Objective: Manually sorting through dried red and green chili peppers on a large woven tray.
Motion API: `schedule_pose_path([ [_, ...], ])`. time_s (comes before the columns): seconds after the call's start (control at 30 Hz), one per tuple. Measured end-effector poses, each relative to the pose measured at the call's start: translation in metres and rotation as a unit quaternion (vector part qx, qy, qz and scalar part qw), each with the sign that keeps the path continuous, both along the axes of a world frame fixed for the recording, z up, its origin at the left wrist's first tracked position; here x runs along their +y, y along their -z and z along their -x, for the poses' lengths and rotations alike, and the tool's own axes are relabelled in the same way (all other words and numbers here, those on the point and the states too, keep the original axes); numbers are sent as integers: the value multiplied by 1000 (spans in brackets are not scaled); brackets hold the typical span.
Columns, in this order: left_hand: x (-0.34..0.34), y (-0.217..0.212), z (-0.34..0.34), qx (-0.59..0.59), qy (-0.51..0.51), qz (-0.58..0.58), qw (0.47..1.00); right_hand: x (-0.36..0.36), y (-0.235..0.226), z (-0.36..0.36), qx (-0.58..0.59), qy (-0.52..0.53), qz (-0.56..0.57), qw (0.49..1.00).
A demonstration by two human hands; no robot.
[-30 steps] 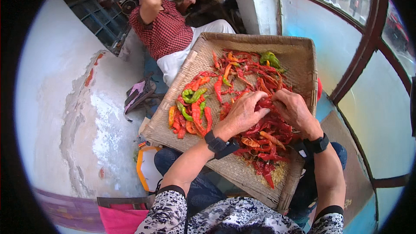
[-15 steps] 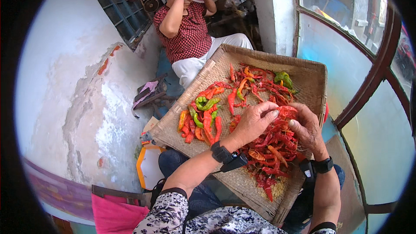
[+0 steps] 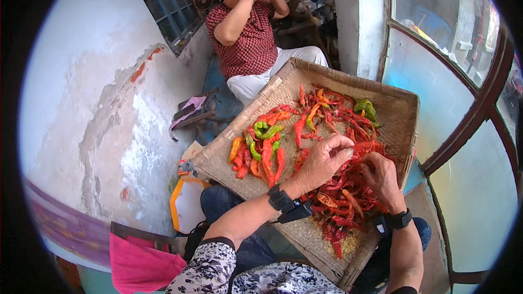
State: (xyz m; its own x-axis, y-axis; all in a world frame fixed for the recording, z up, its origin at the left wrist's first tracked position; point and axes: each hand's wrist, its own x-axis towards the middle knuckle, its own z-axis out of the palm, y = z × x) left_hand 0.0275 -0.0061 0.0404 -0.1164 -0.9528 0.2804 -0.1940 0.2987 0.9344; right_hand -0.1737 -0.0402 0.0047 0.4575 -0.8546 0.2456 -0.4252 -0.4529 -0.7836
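A woven basket tray [image 3: 400,110] rests on my lap, holding several red chili peppers [image 3: 343,196] on the right and a smaller heap of red, orange and green peppers [image 3: 262,147] on the left. My left hand [image 3: 321,160] lies over the red pile, fingers pinched on a red pepper. My right hand [image 3: 381,179] is beside it, fingers curled into the same pile, touching peppers. Both wrists wear black bands.
A person in a red checked shirt [image 3: 248,38] sits beyond the tray, hands raised to the face. A peeling white wall [image 3: 98,109] runs along the left. A curved glass window [image 3: 452,65] stands at right. An orange-rimmed object [image 3: 185,204] and pink cloth [image 3: 139,264] lie lower left.
The view has shifted, so the tray sits lower and further right. My hands stayed on the red pile, working peppers. The seated person raised both hands to the face.
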Motion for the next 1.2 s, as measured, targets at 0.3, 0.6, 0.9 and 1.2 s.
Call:
schedule_pose_path([
  [0.3, -72, -2, -57, -12, -215, 60, 975, 3, 3, -3, -29, 10, 168, 985],
  [0.6, -19, 47, -30, -355, 1, 71, 932, -9, 20, -9, 69, -130, 80, 986],
  [0.9, 21, 37, -26, -287, -8, 47, 957, 0, -1, -4, 7, -177, 6, 984],
  [1.2, 15, 3, -20, -200, -29, 122, 972, 5, 1, -13, 55, -55, 95, 992],
])
